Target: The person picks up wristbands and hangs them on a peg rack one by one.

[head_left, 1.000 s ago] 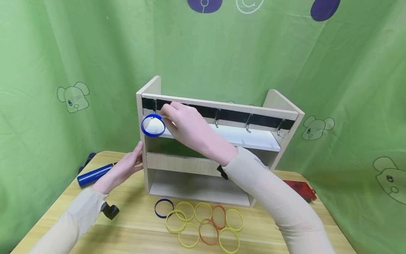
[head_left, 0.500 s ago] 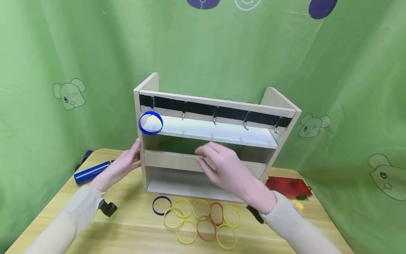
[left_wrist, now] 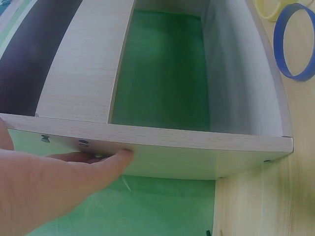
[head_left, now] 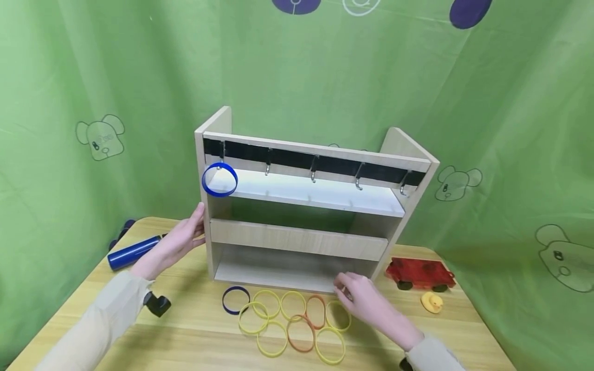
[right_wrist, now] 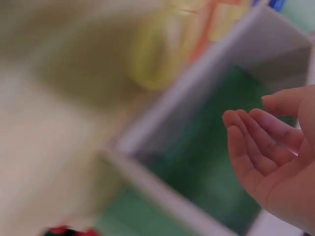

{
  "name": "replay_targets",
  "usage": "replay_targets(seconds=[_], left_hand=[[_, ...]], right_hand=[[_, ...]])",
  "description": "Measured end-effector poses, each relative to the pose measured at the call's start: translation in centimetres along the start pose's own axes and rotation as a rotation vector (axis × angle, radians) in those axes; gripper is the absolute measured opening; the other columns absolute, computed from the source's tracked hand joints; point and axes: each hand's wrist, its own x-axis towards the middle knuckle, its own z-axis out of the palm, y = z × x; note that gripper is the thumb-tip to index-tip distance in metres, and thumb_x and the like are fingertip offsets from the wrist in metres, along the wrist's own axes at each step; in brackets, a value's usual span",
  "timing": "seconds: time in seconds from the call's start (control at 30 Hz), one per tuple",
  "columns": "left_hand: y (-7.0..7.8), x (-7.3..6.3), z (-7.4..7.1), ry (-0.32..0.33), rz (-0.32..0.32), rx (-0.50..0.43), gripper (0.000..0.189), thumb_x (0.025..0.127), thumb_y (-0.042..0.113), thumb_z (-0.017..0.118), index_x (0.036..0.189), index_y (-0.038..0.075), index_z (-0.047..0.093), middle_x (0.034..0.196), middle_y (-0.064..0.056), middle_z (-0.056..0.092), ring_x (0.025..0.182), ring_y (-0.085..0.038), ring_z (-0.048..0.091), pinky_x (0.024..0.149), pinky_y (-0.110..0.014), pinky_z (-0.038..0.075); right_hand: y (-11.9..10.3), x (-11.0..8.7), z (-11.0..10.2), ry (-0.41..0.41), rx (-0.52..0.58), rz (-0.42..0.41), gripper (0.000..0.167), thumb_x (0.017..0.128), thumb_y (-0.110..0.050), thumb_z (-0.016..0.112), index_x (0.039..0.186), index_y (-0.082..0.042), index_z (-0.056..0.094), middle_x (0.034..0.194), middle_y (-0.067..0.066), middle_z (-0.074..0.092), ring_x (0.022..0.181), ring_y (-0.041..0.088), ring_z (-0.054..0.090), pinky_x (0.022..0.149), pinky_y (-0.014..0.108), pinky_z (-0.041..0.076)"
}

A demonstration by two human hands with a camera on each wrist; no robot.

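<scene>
My left hand (head_left: 178, 241) rests with straight fingers against the left side panel of a small wooden shelf rack (head_left: 297, 238); in the left wrist view its thumb lies on that panel. A blue wristband (head_left: 219, 180) hangs on the leftmost metal hook. My right hand (head_left: 364, 301) is over the front right of the rack, its fingers loosely bent with nothing between them, just above a yellow wristband (head_left: 339, 316). Nearby on the table lie a dark blue wristband (head_left: 235, 300), an orange wristband (head_left: 301, 334) and several more yellow ones. In the right wrist view the fingertips are apart from the thumb.
Several hooks, such as the middle hook (head_left: 313, 169), line the black strip. A blue cylinder (head_left: 133, 252) lies left of the rack. To the right are a red toy vehicle (head_left: 419, 273) and a yellow rubber duck (head_left: 432, 302). A green curtain (head_left: 297, 67) surrounds the table.
My right hand has let go of the blue wristband, leaving it on the left hook, and has moved down and right to the bands on the table. The left hand has stayed at the panel.
</scene>
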Motion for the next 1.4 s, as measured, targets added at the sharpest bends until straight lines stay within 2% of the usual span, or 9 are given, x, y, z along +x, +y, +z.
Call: replay_targets(seconds=[0.1,0.27,0.43,0.63,0.83,0.97,1.1,1.27,1.4], left_hand=[[0.0,-0.1,0.0,-0.001,-0.005,0.005,0.090,0.099,0.069,0.016,0.159,0.004,0.001,0.165,-0.026,0.003,0.154,-0.044,0.005,0.126,-0.060,0.013],[0.0,-0.2,0.0,-0.001,-0.007,0.009,0.089,0.099,0.069,0.016,0.159,0.005,0.001,0.166,-0.025,0.003,0.154,-0.044,0.005,0.126,-0.060,0.012],[0.1,-0.1,0.1,0.000,-0.003,0.004,0.089,0.099,0.068,0.016,0.159,0.004,0.001,0.165,-0.025,0.004,0.154,-0.044,0.006,0.126,-0.060,0.013],[0.1,0.0,0.2,0.002,-0.016,0.007,0.091,0.098,0.070,0.016,0.159,0.005,0.000,0.166,-0.025,0.003,0.154,-0.044,0.005,0.126,-0.060,0.012],[0.1,0.0,0.2,0.002,-0.028,0.009,0.092,0.097,0.072,0.017,0.159,0.006,0.000,0.166,-0.024,0.002,0.154,-0.043,0.005,0.126,-0.059,0.012],[0.2,0.0,0.1,-0.002,-0.027,0.019,0.092,0.097,0.072,0.017,0.159,0.007,-0.002,0.166,-0.023,0.000,0.154,-0.043,0.003,0.126,-0.060,0.012],[0.3,0.0,0.1,-0.006,-0.025,0.023,0.092,0.096,0.072,0.017,0.159,0.008,-0.004,0.167,-0.021,-0.002,0.154,-0.043,0.002,0.126,-0.060,0.012],[0.2,0.0,0.1,-0.008,-0.020,0.007,0.092,0.097,0.071,0.018,0.159,0.006,-0.001,0.166,-0.024,0.002,0.154,-0.043,0.005,0.126,-0.059,0.012],[0.1,0.0,0.1,-0.005,-0.020,-0.001,0.092,0.097,0.072,0.019,0.159,0.006,0.000,0.166,-0.024,0.003,0.154,-0.043,0.006,0.126,-0.059,0.012]], right_hand=[[1.5,-1.7,1.1,-0.033,-0.007,0.064,0.014,0.079,0.003,0.072,0.079,-0.009,0.064,0.072,-0.001,0.064,0.063,0.005,0.059,0.054,0.016,0.052],[3.1,-3.3,2.4,-0.090,-0.007,0.115,0.011,0.078,-0.001,0.075,0.080,-0.008,0.067,0.073,-0.001,0.066,0.065,0.005,0.059,0.055,0.019,0.052],[3.8,-4.0,3.1,-0.137,-0.010,0.123,0.013,0.078,-0.002,0.076,0.077,-0.010,0.066,0.069,-0.004,0.061,0.063,0.000,0.049,0.051,0.017,0.043],[3.9,-4.1,3.5,-0.130,-0.036,0.104,0.016,0.076,0.002,0.076,0.074,-0.010,0.066,0.069,-0.003,0.062,0.063,0.003,0.053,0.053,0.019,0.048],[3.4,-3.5,2.8,-0.062,-0.034,0.083,0.014,0.076,0.005,0.074,0.078,-0.008,0.068,0.072,0.001,0.069,0.063,0.007,0.062,0.055,0.018,0.054],[2.7,-2.8,1.8,-0.008,-0.038,0.063,0.017,0.075,0.006,0.074,0.077,-0.009,0.067,0.071,-0.001,0.068,0.062,0.005,0.060,0.053,0.016,0.051],[1.8,-2.0,1.0,0.046,-0.051,0.007,0.020,0.073,0.007,0.074,0.077,-0.010,0.065,0.070,-0.003,0.064,0.062,0.005,0.057,0.052,0.014,0.049],[0.3,-0.3,-0.5,0.113,-0.049,-0.071,0.020,0.073,0.007,0.076,0.079,-0.009,0.065,0.071,-0.002,0.063,0.061,0.004,0.056,0.052,0.010,0.048],[-1.3,1.5,-2.6,0.130,-0.059,-0.115,0.015,0.076,0.004,0.076,0.082,-0.007,0.067,0.074,-0.001,0.066,0.064,0.004,0.060,0.055,0.010,0.052]])
